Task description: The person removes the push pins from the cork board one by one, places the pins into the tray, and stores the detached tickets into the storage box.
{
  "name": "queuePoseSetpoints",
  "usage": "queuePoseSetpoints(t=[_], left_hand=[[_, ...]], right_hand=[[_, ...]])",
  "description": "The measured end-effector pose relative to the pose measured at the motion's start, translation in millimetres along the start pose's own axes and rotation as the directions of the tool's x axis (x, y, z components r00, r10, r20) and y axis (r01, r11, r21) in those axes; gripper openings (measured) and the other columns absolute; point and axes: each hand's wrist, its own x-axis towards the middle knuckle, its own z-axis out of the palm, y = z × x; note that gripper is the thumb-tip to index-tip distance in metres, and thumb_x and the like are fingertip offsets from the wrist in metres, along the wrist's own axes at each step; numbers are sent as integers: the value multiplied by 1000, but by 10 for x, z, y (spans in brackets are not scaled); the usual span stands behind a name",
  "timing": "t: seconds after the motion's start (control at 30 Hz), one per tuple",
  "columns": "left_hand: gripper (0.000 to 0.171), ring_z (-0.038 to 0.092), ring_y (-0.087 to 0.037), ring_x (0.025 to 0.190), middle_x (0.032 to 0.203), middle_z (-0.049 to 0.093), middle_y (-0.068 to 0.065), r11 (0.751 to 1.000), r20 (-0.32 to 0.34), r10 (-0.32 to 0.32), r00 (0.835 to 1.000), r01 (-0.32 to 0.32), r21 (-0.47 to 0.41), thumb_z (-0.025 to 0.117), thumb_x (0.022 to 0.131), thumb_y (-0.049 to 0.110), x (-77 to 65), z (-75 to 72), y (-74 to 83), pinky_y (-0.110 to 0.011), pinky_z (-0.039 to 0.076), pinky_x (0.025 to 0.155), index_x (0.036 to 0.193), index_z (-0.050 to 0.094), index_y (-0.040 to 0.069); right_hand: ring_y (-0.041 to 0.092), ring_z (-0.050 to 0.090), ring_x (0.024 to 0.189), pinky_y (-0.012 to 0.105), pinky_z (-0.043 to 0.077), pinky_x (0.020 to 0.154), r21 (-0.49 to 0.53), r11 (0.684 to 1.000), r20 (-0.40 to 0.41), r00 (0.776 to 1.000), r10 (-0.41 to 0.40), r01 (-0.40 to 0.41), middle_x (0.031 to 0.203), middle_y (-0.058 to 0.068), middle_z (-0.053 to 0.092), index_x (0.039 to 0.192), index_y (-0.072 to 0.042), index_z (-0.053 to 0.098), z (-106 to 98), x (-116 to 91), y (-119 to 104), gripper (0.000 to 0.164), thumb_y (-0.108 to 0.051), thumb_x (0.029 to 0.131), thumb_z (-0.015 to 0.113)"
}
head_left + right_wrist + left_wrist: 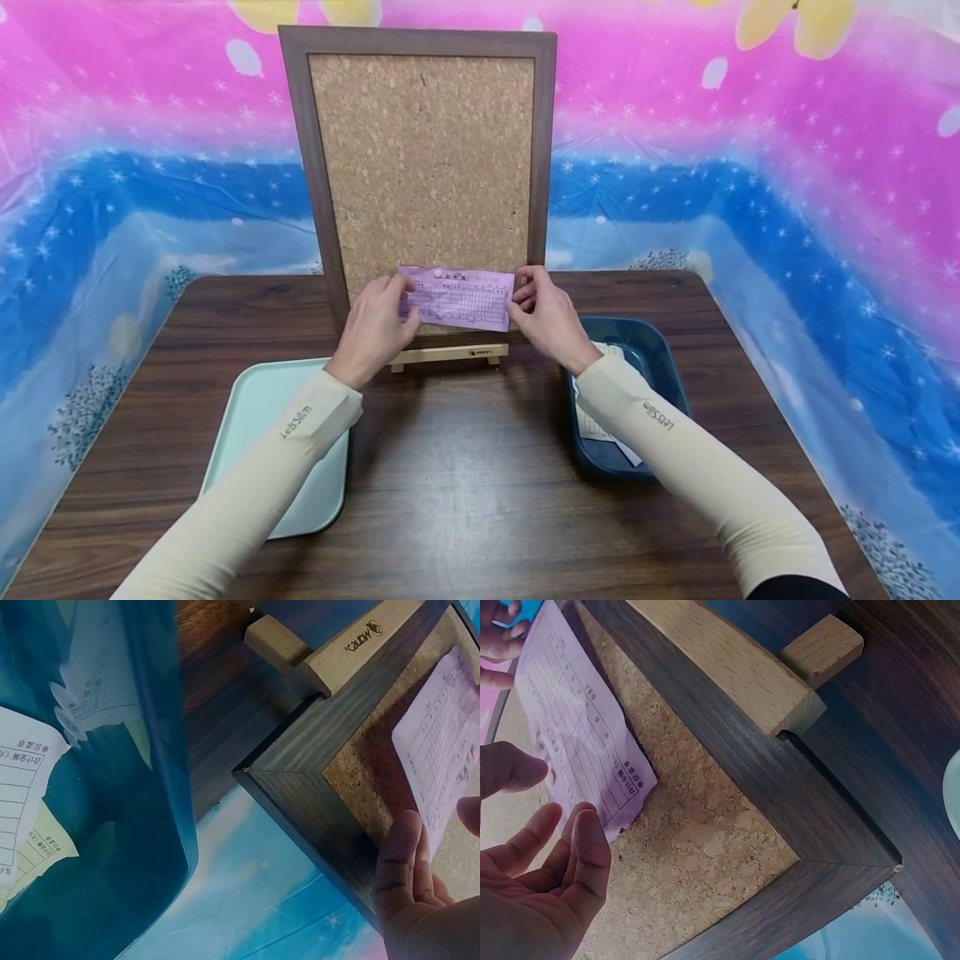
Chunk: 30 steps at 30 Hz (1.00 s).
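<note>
A pink printed paper slip (468, 300) lies across the lower part of a framed cork board (427, 158). A small pale round dot, like a pin head, shows at its top edge. My left hand (375, 321) is at the slip's left end; in the left wrist view its loosely bent fingertips (592, 825) overlap the paper, with thumb and fingers apart. My right hand (551, 317) holds the slip's right edge by the upper corner. In the right wrist view the slip's lower right corner stands off the cork and casts a shadow.
The board leans on a wooden easel (450, 357) at the back of the brown table (465, 500). A pale green tray (330, 508) sits left, under the left forearm. On the right, a dark teal bin (667, 367) holds white and yellowish slips, partly under the right forearm.
</note>
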Motion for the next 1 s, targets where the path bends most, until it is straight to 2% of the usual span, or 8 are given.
queuePoseSetpoints(t=[0.13,0.37,0.67,0.8,1.0], left_hand=[[26,54,-28,84,94,60,-13,1000,10,-1,1000,1,-6,66,80,9,18,1,28,-43,44,74,104,58,2],[27,56,-30,86,96,61,-14,999,-11,22,1000,-22,-25,66,80,8,46,19,68,-44,44,74,105,58,1],[27,56,-30,85,94,61,-13,999,-26,37,999,-38,-24,66,78,7,72,60,98,-45,45,74,103,58,1],[28,56,-31,86,94,61,-13,999,-29,38,999,-39,-31,66,78,8,86,83,124,-44,45,76,104,58,1],[27,55,-29,81,89,60,-13,997,-74,72,995,-75,-30,65,77,6,116,127,143,-43,44,73,103,59,-1]], right_hand=[[16,57,84,30,51,73,5,1000,-4,1000,12,-12,98,3,57,133,-10,39,-2,-1,-1,52,-15,88,65],[15,56,82,29,50,70,1,1000,-16,1000,10,-10,96,3,58,133,-7,42,-1,-13,-25,51,-16,89,65],[16,53,77,29,47,66,-10,997,-76,995,-72,71,91,2,59,123,-6,53,-8,-27,-42,35,-13,90,63],[15,54,75,29,46,64,-15,996,-94,991,-90,89,89,1,59,122,-6,54,-8,-24,-52,34,-12,90,63],[15,54,75,29,46,65,-4,995,-109,989,-103,104,88,2,60,121,-6,55,0,-27,-50,33,-11,90,63]])
